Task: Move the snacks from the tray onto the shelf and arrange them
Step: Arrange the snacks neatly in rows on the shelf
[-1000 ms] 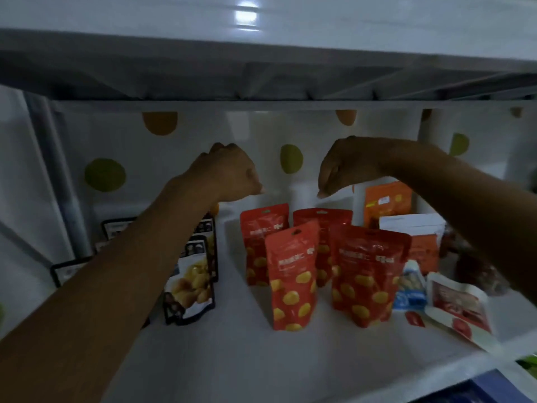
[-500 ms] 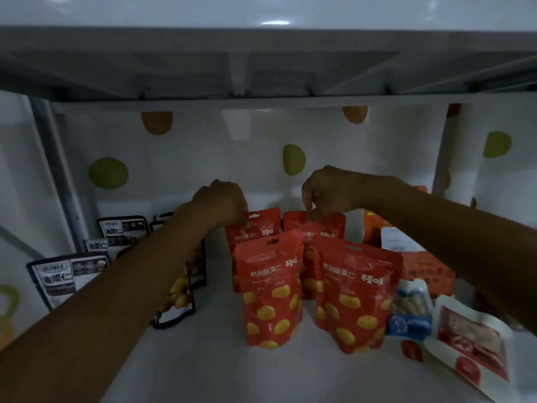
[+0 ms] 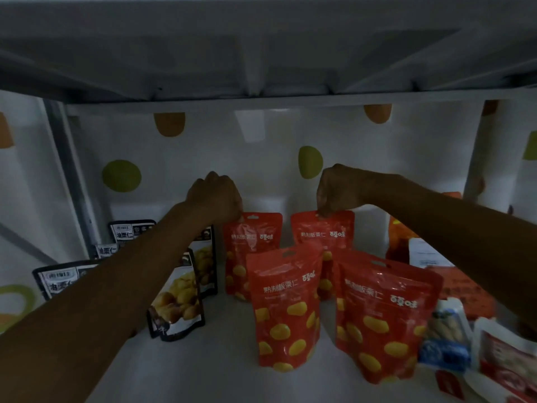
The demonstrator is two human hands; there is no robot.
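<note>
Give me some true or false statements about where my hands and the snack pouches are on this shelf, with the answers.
1. Four red pouches stand upright on the shelf. True.
2. The right hand pinches the top edge of the back right red pouch. True.
3. The left hand holds a black pouch. False: it is at the top left corner of the back left red pouch.
4. The black pouches stand to the right of the red ones. False: they stand to the left.
</note>
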